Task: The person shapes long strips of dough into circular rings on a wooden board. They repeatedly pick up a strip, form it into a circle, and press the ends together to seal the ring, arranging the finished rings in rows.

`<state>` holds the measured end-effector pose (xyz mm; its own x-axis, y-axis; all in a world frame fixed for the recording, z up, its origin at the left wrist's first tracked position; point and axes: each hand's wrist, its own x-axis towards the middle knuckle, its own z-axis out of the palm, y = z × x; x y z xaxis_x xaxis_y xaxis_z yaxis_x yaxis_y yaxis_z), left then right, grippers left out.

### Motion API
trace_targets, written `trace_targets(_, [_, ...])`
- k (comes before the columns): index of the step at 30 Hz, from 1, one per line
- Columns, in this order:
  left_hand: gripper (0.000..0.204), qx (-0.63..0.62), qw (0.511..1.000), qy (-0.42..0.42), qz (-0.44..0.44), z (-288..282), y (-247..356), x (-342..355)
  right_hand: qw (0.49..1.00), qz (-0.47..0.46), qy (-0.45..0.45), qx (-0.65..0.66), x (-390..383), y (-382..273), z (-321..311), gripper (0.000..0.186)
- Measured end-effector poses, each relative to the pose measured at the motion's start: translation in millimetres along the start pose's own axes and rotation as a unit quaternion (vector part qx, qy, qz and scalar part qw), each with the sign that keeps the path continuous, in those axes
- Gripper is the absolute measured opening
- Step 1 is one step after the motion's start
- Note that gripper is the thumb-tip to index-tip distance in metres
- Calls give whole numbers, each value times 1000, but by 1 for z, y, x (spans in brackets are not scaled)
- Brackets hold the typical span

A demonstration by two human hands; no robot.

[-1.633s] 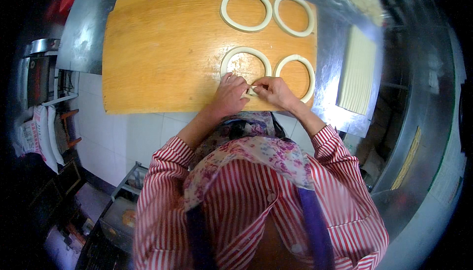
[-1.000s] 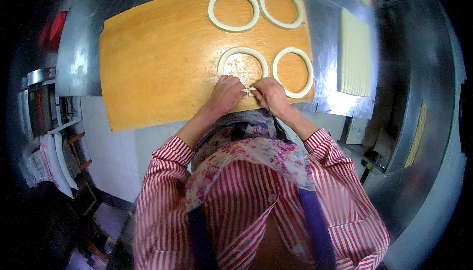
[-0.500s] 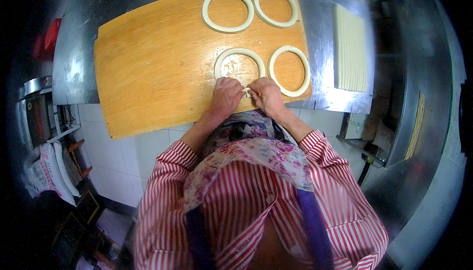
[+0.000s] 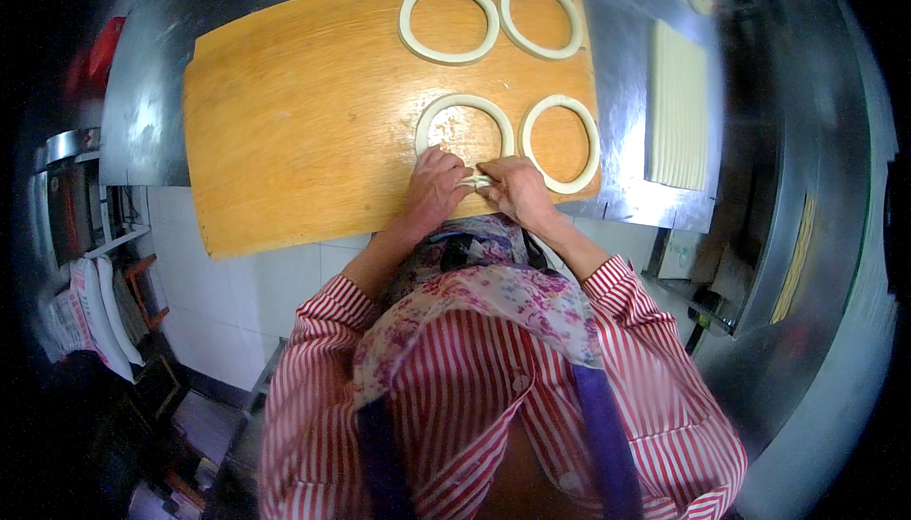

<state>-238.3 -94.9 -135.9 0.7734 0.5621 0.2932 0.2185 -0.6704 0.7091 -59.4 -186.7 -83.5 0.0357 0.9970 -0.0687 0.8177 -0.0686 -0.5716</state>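
Note:
A wide wooden board lies on a steel counter. Several pale dough rings rest on its right part. The nearest ring is pinched at its near edge by both hands. My left hand grips the left side of the join. Pressed against it from the right, my right hand holds the other end. Another ring lies just right of it, and two more rings sit at the board's far edge.
A pale ribbed slab of dough strips lies on the counter right of the board. White tiled wall and floor show below the counter's near edge. Shelves and sacks stand at the lower left.
The view has shifted, so the board and rings sit lower and more to the right in the picture. Both hands stay pinched on the near edge of the same ring.

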Motion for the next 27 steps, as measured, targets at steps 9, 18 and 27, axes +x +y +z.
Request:
trace_targets(9, [25,-18,998,-51,-36,-12,-3,-3,997,-55,31,-32,6,7,15,24])
trace_targets(18, [19,-15,1000,-16,22,-7,-6,-15,998,-51,43,-20,4,-4,0,20])
trace_targets(27, [27,40,998,-43,33,-8,-1,-6,994,-69,65,-45,-17,10,4,26])
